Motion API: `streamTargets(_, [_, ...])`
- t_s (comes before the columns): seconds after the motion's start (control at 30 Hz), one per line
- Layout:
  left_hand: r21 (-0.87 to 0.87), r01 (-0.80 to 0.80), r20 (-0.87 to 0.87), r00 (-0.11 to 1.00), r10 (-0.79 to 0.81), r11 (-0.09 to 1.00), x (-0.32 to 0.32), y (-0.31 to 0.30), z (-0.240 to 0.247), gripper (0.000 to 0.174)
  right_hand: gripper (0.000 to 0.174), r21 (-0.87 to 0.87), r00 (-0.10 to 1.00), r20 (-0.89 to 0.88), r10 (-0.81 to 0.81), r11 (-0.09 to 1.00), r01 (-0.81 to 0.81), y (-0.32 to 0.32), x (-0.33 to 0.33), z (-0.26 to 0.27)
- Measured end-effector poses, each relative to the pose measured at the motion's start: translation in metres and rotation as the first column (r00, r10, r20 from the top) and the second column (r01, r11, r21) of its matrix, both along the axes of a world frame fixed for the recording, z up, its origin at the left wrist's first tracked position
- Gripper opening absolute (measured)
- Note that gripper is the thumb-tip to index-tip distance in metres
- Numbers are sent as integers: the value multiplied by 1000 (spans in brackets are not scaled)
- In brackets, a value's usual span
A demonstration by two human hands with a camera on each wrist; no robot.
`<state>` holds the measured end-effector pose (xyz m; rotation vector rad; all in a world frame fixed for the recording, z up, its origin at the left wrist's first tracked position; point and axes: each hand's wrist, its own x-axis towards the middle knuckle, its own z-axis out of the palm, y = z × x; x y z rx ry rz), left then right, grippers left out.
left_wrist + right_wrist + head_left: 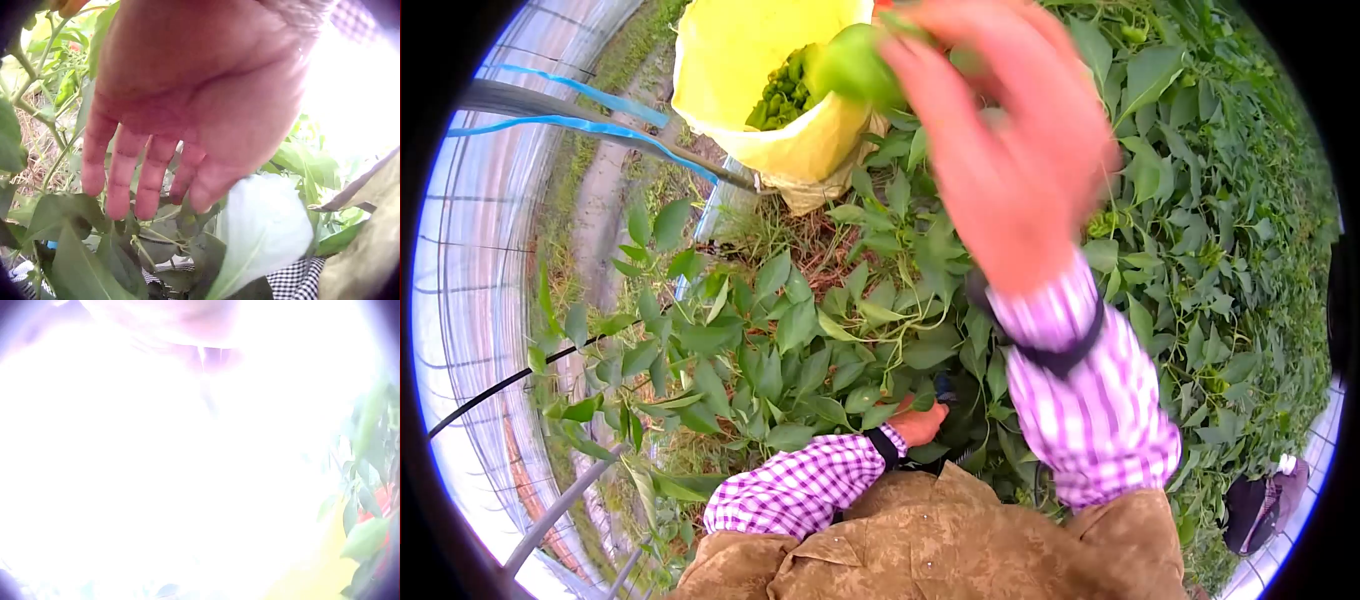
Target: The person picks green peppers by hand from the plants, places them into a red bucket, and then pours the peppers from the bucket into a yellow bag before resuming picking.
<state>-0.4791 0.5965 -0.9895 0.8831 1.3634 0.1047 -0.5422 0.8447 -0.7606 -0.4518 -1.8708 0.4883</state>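
In the head view my right hand, blurred by motion, holds a green pepper at its fingertips. The pepper overlaps the right rim of a yellow bag-like container. Inside that container lies a heap of small green peppers. Low among the leaves, close to the person's body, is my left hand, partly covered by foliage. Its palm and loosely extended fingers show in the left wrist view, with nothing in them. Glare washes out most of the right wrist view.
Dense pepper plants surround both hands and fill the right side. At left, a grey pole with blue cord reaches toward the container, beside a clear plastic greenhouse wall. A dark bag-like item lies at far right.
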Motion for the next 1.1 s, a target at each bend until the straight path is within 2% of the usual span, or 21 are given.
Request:
streamTargets(0.03, [121, 298, -126, 951, -283, 947, -1, 5, 2, 23, 12, 31, 1000, -1, -3, 1000, 3, 20, -32, -9])
streamTargets(0.07, [193, 577, -274, 808, -521, 793, -1, 5, 2, 34, 38, -74, 996, 65, 61, 996, -56, 27, -50, -8])
streamTargets(0.13, [262, 482, -201, 875, -441, 836, 4, -10, -12, 36, 67, -203, 983, 141, 114, 976, -84, 27, -48, -6])
streamTargets(0.2, [363, 456, -310, 881, -357, 812, 3, -11, -4, 36, 19, -286, 949, 230, 216, 947, -146, 9, -20, -1])
streamTargets(0.27, [430, 511, -333, 856, -395, 744, 8, -18, -8, 39, 21, -565, 879, 161, 449, 772, -291, -18, 27, -26])
streamTargets(0.37, [678, 599, -363, 777, -514, 426, 15, -32, -13, 38, 19, -837, 532, 416, 738, 539, -92, -90, 110, -100])
streamTargets(0.43, [691, 520, -216, 811, -544, 502, 27, -62, -42, 40, 21, -822, 132, 569, 811, 562, 94, -154, 166, -149])
streamTargets(0.5, [688, 662, -366, 672, -644, 299, 20, -71, -39, 39, 24, -824, -24, 490, 871, 472, 312, -206, 209, -177])
streamTargets(0.53, [691, 663, -359, 661, -659, 288, 20, -71, -42, 39, 29, -819, -116, 424, 898, 435, 375, -217, 229, -192])
streamTargets(0.6, [527, 831, -487, 467, -738, 177, 18, -77, -43, 38, 44, -664, -238, 457, 857, 507, 549, -229, 254, -200])
streamTargets(0.63, [479, 868, -508, 392, -767, 126, 15, -78, -43, 34, 56, -604, -134, 507, 851, 462, 649, -224, 269, -203])
streamTargets(0.67, [428, 899, -512, 325, -795, 91, 13, -79, -44, 25, 57, -607, 182, 555, 812, 245, 756, -205, 276, -186])
streamTargets(0.7, [425, 900, -533, 336, -776, 98, 9, -86, -49, 19, 50, -638, 309, 722, 619, 423, 643, -200, 300, -192])
streamTargets(0.73, [424, 900, -553, 348, -757, 104, 5, -93, -54, 15, 53, -688, 444, 716, 539, 433, 583, -182, 314, -184])
streamTargets(0.77, [442, 890, -543, 366, -756, 113, -2, -94, -52, 13, 53, -733, 530, 624, 574, 194, 652, -162, 316, -169])
streamTargets(0.8, [460, 879, -537, 385, -751, 122, -8, -91, -49, 11, 53, -751, 543, 629, 557, 252, 611, -148, 326, -167])
streamTargets(0.87, [491, 868, -535, 366, -762, 71, -16, -79, -38, 10, 48, -741, 630, 602, 491, 49, 670, -122, 330, -150])
streamTargets(0.93, [521, 852, -579, 395, -713, 49, -17, -87, -55, 7, 44, -813, 818, 469, 333, -199, 547, -121, 339, -150])
streamTargets(1.0, [541, 827, -493, 460, -739, 153, -12, -87, -54, 5, 42, -820, 846, 474, 245, -226, 525, -129, 349, -161])
streamTargets(1.07, [546, 796, -408, 525, -746, 262, -6, -69, -34, 8, 44, -846, 824, 506, 254, -38, 531, -136, 362, -179])
streamTargets(1.1, [497, 758, -249, 591, -767, 423, -1, -56, -26, 22, 46, -841, 825, 512, 239, -58, 538, -138, 365, -184])
